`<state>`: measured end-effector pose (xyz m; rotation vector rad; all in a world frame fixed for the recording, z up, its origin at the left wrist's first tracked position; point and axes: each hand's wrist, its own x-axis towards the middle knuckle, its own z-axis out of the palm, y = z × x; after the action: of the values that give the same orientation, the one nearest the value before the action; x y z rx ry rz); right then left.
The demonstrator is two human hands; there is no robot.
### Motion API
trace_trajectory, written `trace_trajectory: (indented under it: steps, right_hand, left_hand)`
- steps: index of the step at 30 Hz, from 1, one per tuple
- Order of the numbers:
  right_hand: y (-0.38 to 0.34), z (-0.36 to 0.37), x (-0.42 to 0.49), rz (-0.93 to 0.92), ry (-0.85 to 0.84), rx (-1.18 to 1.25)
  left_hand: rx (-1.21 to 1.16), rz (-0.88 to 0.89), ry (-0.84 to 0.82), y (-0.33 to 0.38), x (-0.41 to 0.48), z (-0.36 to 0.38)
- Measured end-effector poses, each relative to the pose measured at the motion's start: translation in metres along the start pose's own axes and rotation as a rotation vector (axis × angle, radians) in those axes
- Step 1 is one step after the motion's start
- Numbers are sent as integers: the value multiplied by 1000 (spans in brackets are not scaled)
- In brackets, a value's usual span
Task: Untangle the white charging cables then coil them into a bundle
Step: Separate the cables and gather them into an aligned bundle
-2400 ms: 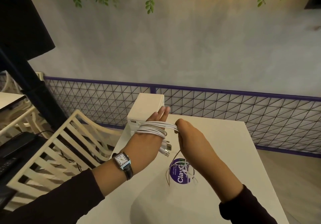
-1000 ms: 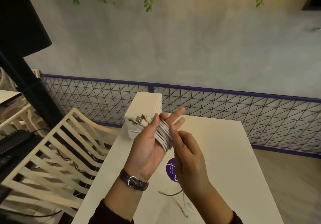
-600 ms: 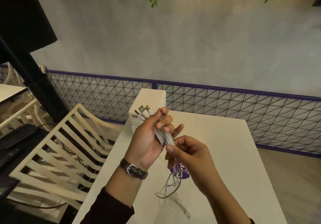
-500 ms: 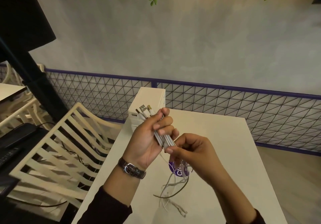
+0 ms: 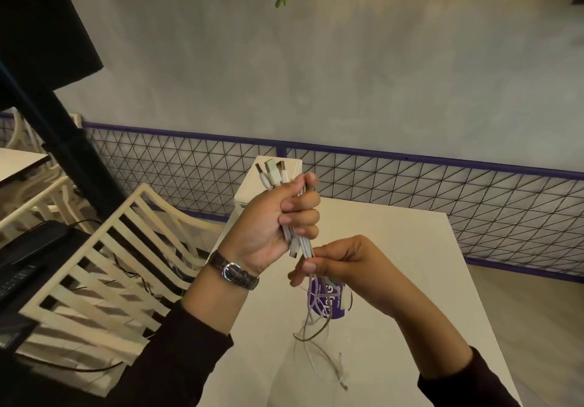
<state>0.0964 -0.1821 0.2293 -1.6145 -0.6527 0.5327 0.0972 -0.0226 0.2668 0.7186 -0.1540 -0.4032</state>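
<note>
My left hand (image 5: 278, 220), with a watch on its wrist, grips a folded bundle of white charging cables (image 5: 301, 244) upright above the white table (image 5: 410, 280). Three USB plugs (image 5: 272, 171) stick out above my fist. Just below it, my right hand (image 5: 338, 259) pinches the strands where they leave the bundle. Loose cable tails (image 5: 311, 331) hang from my right hand down to the tabletop.
A white box (image 5: 252, 192) stands at the table's far left corner. A purple round sticker (image 5: 328, 301) lies on the table under my hands. A cream slatted chair (image 5: 104, 264) is at the left. A wire mesh fence (image 5: 442, 201) runs behind the table.
The cables came off the flat left palm and are now squeezed into a fist. My right hand moved down below the bundle and took hold of the hanging strands.
</note>
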Motion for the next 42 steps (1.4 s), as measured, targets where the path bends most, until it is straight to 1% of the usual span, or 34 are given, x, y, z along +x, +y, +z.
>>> trace_trajectory:
  steps: [5, 9, 10, 12, 14, 16, 17, 19, 20, 21, 24, 27, 30, 32, 34, 36, 39, 41, 42]
  right_hand:
    - [3, -3, -3, 9, 5, 7]
    - [5, -6, -9, -25, -26, 8]
    - [7, -6, -10, -22, -27, 11]
    - [9, -5, -15, -10, -11, 8]
    - [8, -6, -17, 0, 22, -47]
    - [5, -10, -16, -13, 112, -234]
    - [4, -12, -14, -64, 191, -411]
    - [2, -18, -6, -261, 356, -818]
    - [2, -21, -1, -353, 416, -957]
    - [3, -26, 4, -417, 458, -1043]
    - [7, -37, 14, -537, 528, -1144]
    - [18, -41, 20, -625, 507, -1173]
    - [32, -43, 24, -716, 478, -1242]
    - [40, -49, 25, -794, 476, -1308]
    - [45, -55, 24, -816, 458, -1368]
    - [51, -58, 23, -807, 443, -1483]
    - [55, -59, 23, -858, 460, -1612]
    - [55, -61, 25, -899, 387, -1639]
    - [55, -61, 25, -919, 326, -1638]
  left_hand:
    - [-20, -7, -25, 9, 7, 1]
    - [-133, -44, -177, 19, 5, -2]
    - [-142, -42, -192, 23, 5, -2]
    - [-125, -30, -181, 29, 5, -2]
    - [-124, -25, -187, 33, 5, -2]
    - [-130, -23, -203, 40, 4, 0]
    - [-127, -16, -210, 45, 4, 3]
    - [-96, 8, -224, 55, 3, 12]
    - [-74, 10, -246, 59, 3, 19]
    - [-50, 4, -276, 62, 2, 26]
    - [42, -44, -415, 61, 1, 43]
    - [146, -122, -561, 54, -3, 45]
    - [221, -296, -702, 37, -9, 42]
    - [324, -431, -706, 16, -15, 37]
    - [466, -534, -646, -3, -20, 28]
    - [660, -624, -555, -16, -19, 20]
    - [994, -844, -388, -39, -14, 11]
    - [1314, -999, -276, -60, -13, 4]
    - [1521, -1087, -249, -68, -13, -4]
